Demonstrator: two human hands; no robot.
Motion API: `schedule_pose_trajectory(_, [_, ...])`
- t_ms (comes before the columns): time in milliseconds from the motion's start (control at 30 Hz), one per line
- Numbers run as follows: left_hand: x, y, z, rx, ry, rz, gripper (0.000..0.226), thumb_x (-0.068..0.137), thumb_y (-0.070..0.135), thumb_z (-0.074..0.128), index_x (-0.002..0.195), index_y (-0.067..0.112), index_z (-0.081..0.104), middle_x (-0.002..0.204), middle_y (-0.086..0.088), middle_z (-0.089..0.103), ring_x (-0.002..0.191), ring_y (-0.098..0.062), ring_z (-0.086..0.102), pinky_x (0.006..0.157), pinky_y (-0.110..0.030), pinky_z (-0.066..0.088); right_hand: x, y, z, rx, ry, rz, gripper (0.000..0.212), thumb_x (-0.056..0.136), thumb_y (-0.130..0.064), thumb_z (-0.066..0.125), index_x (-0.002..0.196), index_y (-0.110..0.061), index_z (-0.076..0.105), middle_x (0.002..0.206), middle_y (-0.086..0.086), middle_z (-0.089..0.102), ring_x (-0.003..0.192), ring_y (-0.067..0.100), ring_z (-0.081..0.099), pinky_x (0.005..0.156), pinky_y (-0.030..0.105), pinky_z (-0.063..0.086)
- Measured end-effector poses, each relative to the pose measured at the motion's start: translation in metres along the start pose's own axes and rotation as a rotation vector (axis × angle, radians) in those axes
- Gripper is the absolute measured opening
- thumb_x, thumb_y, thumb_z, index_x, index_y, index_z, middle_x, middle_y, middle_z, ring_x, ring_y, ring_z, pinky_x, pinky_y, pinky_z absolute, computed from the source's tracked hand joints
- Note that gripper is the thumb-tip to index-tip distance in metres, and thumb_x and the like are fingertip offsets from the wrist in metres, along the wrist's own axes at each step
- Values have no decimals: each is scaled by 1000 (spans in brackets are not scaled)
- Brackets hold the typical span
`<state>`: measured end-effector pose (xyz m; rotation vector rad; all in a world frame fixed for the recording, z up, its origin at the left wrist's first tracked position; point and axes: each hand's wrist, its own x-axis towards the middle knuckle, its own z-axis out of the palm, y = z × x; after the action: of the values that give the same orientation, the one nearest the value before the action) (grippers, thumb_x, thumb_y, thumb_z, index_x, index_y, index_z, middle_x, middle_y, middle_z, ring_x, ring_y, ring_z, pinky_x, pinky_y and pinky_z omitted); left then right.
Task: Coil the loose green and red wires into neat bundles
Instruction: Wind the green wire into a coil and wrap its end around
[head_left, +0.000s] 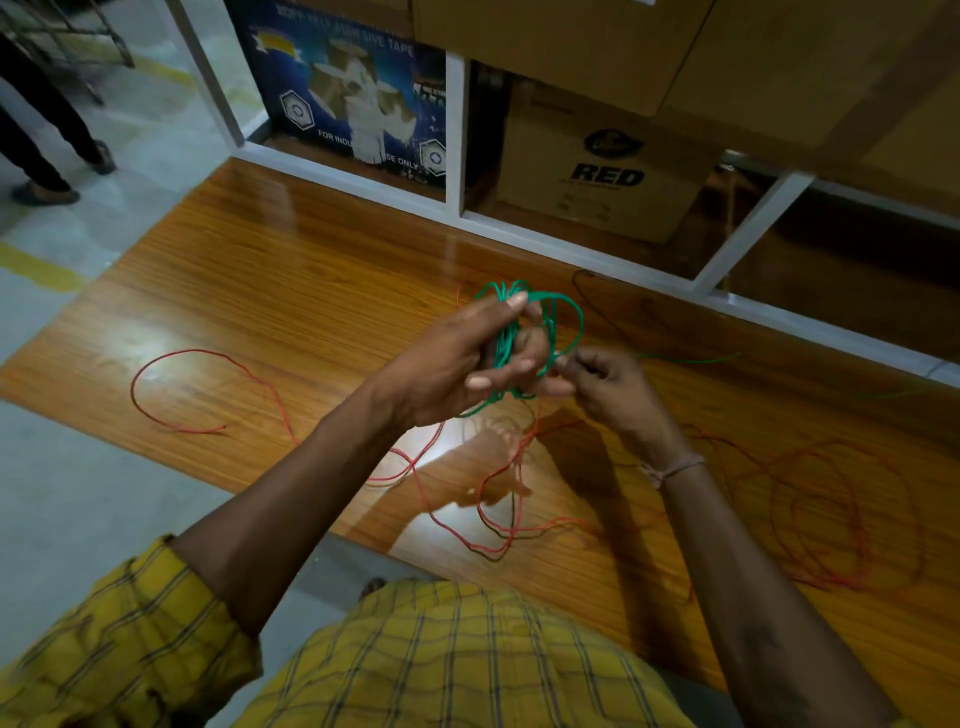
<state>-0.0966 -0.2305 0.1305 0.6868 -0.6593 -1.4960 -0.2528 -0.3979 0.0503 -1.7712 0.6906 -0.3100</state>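
Note:
A coil of green wire (561, 312) is held above the wooden table (270, 291), with my left hand (457, 358) shut around its loops. My right hand (608, 384) pinches the green wire beside the coil, and a loose green tail (691, 359) runs off to the right. A long red wire (171, 358) lies loose on the table, curling from the left, under my arms, to tangled loops (831, 519) at the right.
White shelf frames (457, 130) stand behind the table with a blue tape box (353, 98) and a cardboard box marked RED (602, 171). Another person's legs (47, 140) are on the floor at far left. A thin dark wire (602, 306) lies near the shelf.

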Motion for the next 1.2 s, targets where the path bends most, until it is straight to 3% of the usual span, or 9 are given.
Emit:
schedule_pose_trajectory(133, [14, 10, -1, -99, 34, 143, 35, 115, 21, 28, 113, 7, 60, 141, -24, 65, 58, -11, 60, 112, -63, 43, -21, -9, 10, -109, -120, 25, 36, 108, -37, 56, 90, -15, 78, 60, -5, 56, 45, 2, 47, 46, 17, 36])
schedule_pose_trajectory(233, [27, 9, -10, -167, 175, 181, 25, 114, 16, 34, 113, 13, 59, 162, -20, 48, 108, -35, 76, 109, -60, 49, -35, -24, 13, -120, -235, 102, 32, 110, -35, 52, 100, -18, 77, 66, 3, 60, 40, 14, 55, 41, 23, 39])
schedule_pose_trajectory(400, [44, -11, -28, 216, 568, 242, 28, 113, 5, 38, 138, 9, 25, 162, -2, 50, 123, -34, 72, 92, -40, 54, -49, -51, 8, -285, -455, 110, 17, 106, -29, 62, 121, -28, 69, 68, 4, 68, 44, 21, 62, 42, 30, 50])
schedule_pose_trajectory(500, [40, -23, -33, 734, 544, 211, 50, 115, 15, 40, 157, 9, 13, 166, 4, 37, 119, -16, 74, 99, -23, 55, -47, -65, -3, -412, -554, 82, 38, 100, -25, 71, 135, -28, 60, 68, 1, 74, 51, 24, 65, 49, 36, 53])
schedule_pose_trajectory(600, [37, -30, -28, 1217, 489, 103, 53, 115, 30, 40, 156, 7, 16, 145, -13, 64, 106, -22, 79, 98, -39, 57, -44, -77, -17, -384, -573, 65, 45, 91, -22, 81, 131, -20, 62, 73, 1, 77, 69, 27, 73, 74, 55, 58])
schedule_pose_trajectory(733, [36, -36, -28, 1521, 497, -41, 58, 114, 38, 38, 151, -4, 23, 117, -33, 69, 101, -49, 70, 78, -40, 47, -41, -91, -43, -472, -510, 72, 39, 83, -22, 89, 117, -23, 70, 81, -1, 74, 75, 17, 68, 81, 50, 56])
schedule_pose_trajectory(800, [33, -32, -25, 1521, 418, -71, 51, 115, 37, 38, 145, -3, 28, 116, -26, 73, 103, -42, 72, 76, -40, 44, -38, -94, -53, -586, -461, 50, 34, 80, -21, 90, 109, -29, 73, 81, -6, 68, 77, 16, 65, 79, 44, 54])
schedule_pose_trajectory(900, [29, -26, -30, 1405, 211, -112, 33, 115, 38, 39, 124, 6, 37, 102, -9, 76, 80, -2, 70, 80, -39, 52, -28, -92, -63, -734, -372, 33, 30, 77, -12, 90, 97, -28, 76, 79, -7, 65, 72, 11, 60, 71, 35, 50])
schedule_pose_trajectory(1200, [16, -23, -8, 656, -111, -494, 42, 117, 36, 35, 137, 1, 46, 64, -2, 37, 51, -13, 27, 46, -22, 32, 6, -63, -55, -783, 16, -315, 32, 67, 9, 80, 85, -17, 76, 83, 0, 59, 75, 21, 58, 66, 40, 51])
